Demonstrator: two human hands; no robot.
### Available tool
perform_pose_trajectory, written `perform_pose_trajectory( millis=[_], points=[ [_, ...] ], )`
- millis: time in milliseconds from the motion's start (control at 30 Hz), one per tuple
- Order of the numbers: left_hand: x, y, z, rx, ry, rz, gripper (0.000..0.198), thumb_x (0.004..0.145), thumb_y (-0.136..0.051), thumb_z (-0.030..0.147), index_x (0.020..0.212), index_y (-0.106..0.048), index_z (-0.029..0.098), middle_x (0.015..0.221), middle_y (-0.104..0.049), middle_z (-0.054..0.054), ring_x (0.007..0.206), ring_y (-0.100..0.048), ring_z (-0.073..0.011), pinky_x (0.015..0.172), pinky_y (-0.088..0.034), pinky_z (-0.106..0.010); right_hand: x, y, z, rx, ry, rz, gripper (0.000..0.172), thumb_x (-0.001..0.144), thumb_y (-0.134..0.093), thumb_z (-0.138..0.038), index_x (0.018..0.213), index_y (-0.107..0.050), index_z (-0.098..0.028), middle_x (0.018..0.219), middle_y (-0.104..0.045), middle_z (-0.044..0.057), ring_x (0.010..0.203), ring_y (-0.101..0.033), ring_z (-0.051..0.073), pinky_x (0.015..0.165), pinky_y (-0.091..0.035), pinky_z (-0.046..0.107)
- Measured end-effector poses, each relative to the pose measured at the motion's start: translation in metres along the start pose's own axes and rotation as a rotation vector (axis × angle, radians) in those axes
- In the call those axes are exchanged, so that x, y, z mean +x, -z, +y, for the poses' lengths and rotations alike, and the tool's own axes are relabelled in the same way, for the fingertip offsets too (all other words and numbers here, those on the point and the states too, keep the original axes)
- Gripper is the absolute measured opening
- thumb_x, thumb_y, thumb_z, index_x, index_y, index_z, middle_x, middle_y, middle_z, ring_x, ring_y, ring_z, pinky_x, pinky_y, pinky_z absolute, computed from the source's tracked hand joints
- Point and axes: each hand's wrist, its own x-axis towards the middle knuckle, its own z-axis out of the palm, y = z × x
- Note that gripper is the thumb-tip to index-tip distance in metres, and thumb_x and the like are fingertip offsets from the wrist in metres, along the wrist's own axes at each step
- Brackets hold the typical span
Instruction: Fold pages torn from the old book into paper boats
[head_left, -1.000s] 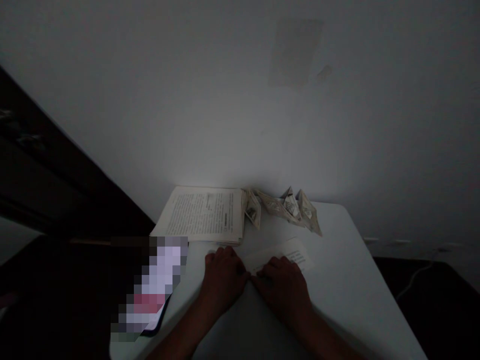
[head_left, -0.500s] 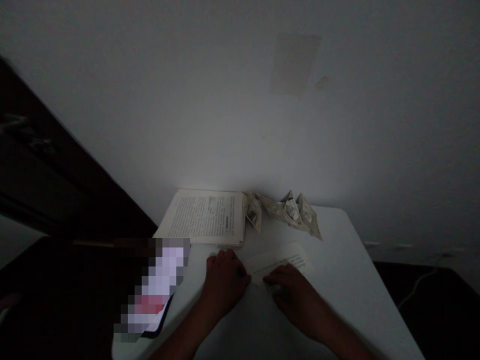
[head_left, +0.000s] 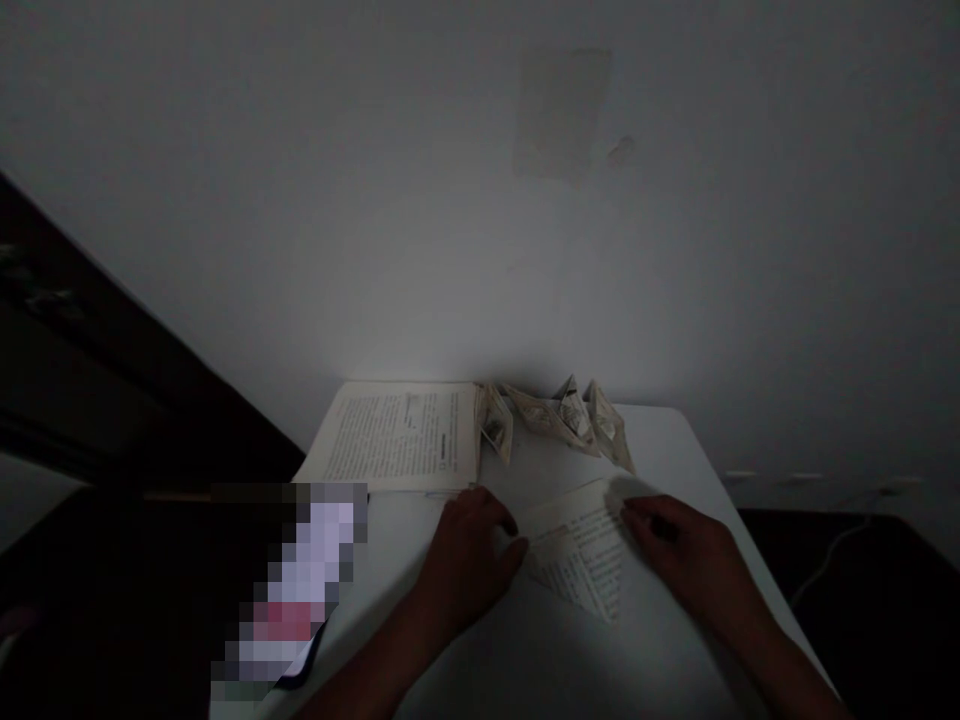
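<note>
A printed sheet of paper (head_left: 581, 555), folded into a triangular shape, lies on the white table (head_left: 525, 660) in front of me. My left hand (head_left: 469, 555) rests on the table with its fingertips pressing the sheet's left corner. My right hand (head_left: 686, 555) touches the sheet's upper right edge with fingers curled over it. The room is dim and finger detail is poor.
A stack of printed pages (head_left: 397, 440) lies at the table's back left. Several folded paper figures (head_left: 566, 415) stand along the back edge against the white wall. A blurred-out object (head_left: 292, 590) sits at the table's left edge. Dark furniture stands to the left.
My right hand has moved right, away from the left hand. The sheet now shows as a spread triangular fold between the hands. The left hand has shifted slightly forward.
</note>
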Motion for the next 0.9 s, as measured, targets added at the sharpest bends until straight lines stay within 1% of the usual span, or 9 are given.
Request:
perform_pose_trajectory(
  millis=[133,233,367,533,600,667,733,800,900],
  points=[
    [0.011,-0.010,0.012,-0.007,-0.099,-0.032,0.016,0.073,-0.063,0.027,0.086,-0.059,0.019,0.094,-0.055,-0.003,0.092,-0.050,-0.0200,0.086,-0.036,-0.034,0.001,0.003,0.014,-0.197,-0.097,-0.034,0.028,0.080,-0.047,-0.041,0.089,-0.066,-0.022,0.089,-0.071,0.005,0.077,-0.066,0.024,0.069,-0.049,0.036],
    [0.019,-0.019,0.019,0.025,-0.151,-0.118,0.022,0.073,-0.062,0.031,0.091,-0.059,0.019,0.097,-0.055,-0.004,0.092,-0.050,-0.0207,0.084,-0.038,-0.033,-0.001,-0.001,0.023,-0.244,-0.095,-0.043,0.028,0.080,-0.047,-0.036,0.096,-0.065,-0.022,0.095,-0.069,0.006,0.084,-0.065,0.026,0.072,-0.049,0.037],
    [0.023,-0.032,0.023,0.134,-0.165,-0.239,0.028,0.072,-0.061,0.035,0.095,-0.059,0.019,0.093,-0.057,-0.005,0.087,-0.053,-0.0218,0.079,-0.040,-0.033,0.000,-0.008,0.025,-0.149,0.004,-0.059,0.029,0.081,-0.045,-0.034,0.095,-0.066,-0.020,0.095,-0.067,0.008,0.085,-0.064,0.024,0.077,-0.049,0.036],
    [0.019,-0.041,0.019,0.194,-0.139,-0.327,0.023,0.071,-0.061,0.034,0.089,-0.058,0.019,0.085,-0.059,-0.004,0.078,-0.055,-0.0214,0.073,-0.041,-0.034,0.005,-0.017,0.016,-0.040,0.079,-0.098,0.027,0.082,-0.046,-0.032,0.094,-0.067,-0.019,0.093,-0.064,0.008,0.089,-0.062,0.023,0.081,-0.048,0.037],
    [0.019,-0.041,0.018,0.191,-0.134,-0.300,0.029,0.069,-0.063,0.035,0.093,-0.057,0.019,0.088,-0.059,-0.004,0.081,-0.054,-0.0220,0.075,-0.041,-0.035,0.008,-0.020,0.010,-0.033,0.103,-0.116,0.025,0.082,-0.047,-0.030,0.093,-0.066,-0.019,0.093,-0.064,0.008,0.090,-0.061,0.023,0.083,-0.047,0.037],
    [0.021,-0.038,0.018,0.189,-0.129,-0.232,0.041,0.065,-0.067,0.038,0.101,-0.055,0.020,0.096,-0.056,-0.006,0.090,-0.051,-0.0243,0.080,-0.040,-0.036,0.012,-0.022,0.003,-0.038,0.134,-0.142,0.024,0.082,-0.047,-0.027,0.091,-0.066,-0.018,0.092,-0.063,0.009,0.090,-0.060,0.023,0.085,-0.046,0.038],
    [0.025,-0.035,0.019,0.182,-0.121,-0.176,0.054,0.062,-0.071,0.041,0.109,-0.052,0.020,0.105,-0.052,-0.007,0.098,-0.047,-0.0263,0.085,-0.038,-0.038,0.016,-0.025,-0.002,-0.055,0.165,-0.142,0.024,0.081,-0.047,-0.025,0.093,-0.066,-0.017,0.093,-0.063,0.009,0.091,-0.059,0.023,0.086,-0.045,0.038],
    [0.029,-0.034,0.019,0.164,-0.122,-0.176,0.062,0.060,-0.073,0.043,0.113,-0.050,0.021,0.108,-0.049,-0.008,0.101,-0.045,-0.0269,0.088,-0.037,-0.038,0.022,-0.029,-0.005,-0.079,0.196,-0.116,0.027,0.081,-0.048,-0.024,0.101,-0.064,-0.017,0.097,-0.062,0.010,0.095,-0.057,0.024,0.088,-0.044,0.039],
    [0.034,-0.034,0.015,0.143,-0.134,-0.191,0.065,0.058,-0.074,0.044,0.114,-0.049,0.022,0.109,-0.048,-0.007,0.101,-0.044,-0.0267,0.088,-0.036,-0.039,0.029,-0.035,-0.007,-0.111,0.231,-0.106,0.033,0.081,-0.048,-0.023,0.111,-0.060,-0.015,0.099,-0.060,0.011,0.097,-0.055,0.024,0.088,-0.043,0.039]
  ],
)
